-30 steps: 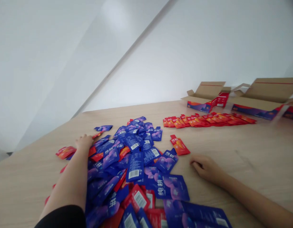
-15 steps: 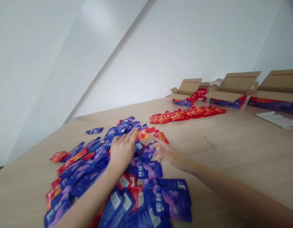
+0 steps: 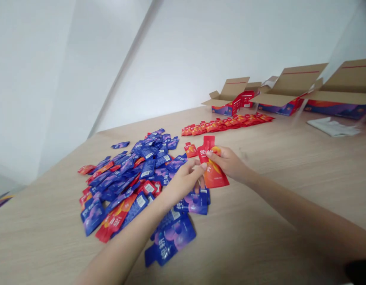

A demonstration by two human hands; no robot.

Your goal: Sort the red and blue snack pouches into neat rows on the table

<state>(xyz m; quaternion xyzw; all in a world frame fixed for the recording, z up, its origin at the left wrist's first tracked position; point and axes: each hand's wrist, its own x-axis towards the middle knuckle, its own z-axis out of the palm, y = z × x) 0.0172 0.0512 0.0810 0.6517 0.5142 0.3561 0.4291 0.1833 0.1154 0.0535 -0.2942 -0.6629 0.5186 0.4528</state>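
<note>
Upright above the table, a red spouted pouch (image 3: 216, 179) with orange fruit print faces me. Its right side is pinched by my right hand (image 3: 232, 163), thumb in front and fingers behind. My left hand (image 3: 189, 174) is closed at the pouch's left edge, with the thumb on its front and the other fingers curled below. Under and left of my left hand spreads a heap of blue-purple pouches (image 3: 147, 153), with some red pouches (image 3: 116, 217) mixed in. Just behind the held pouch, a single red pouch (image 3: 189, 149) lies on the table.
A long overlapping row of red pouches (image 3: 224, 125) lies farther back. Behind it stand open cartons: a small one (image 3: 223, 109), a middle one (image 3: 275, 108) and a right one (image 3: 334, 109). A folded white sheet (image 3: 333, 127) lies at the right. One blue pouch (image 3: 120, 145) sits apart, left.
The red pouch has come from over the heap toward the right and now stands upright. My right hand, open before, has closed on it. The camera view has shifted.
</note>
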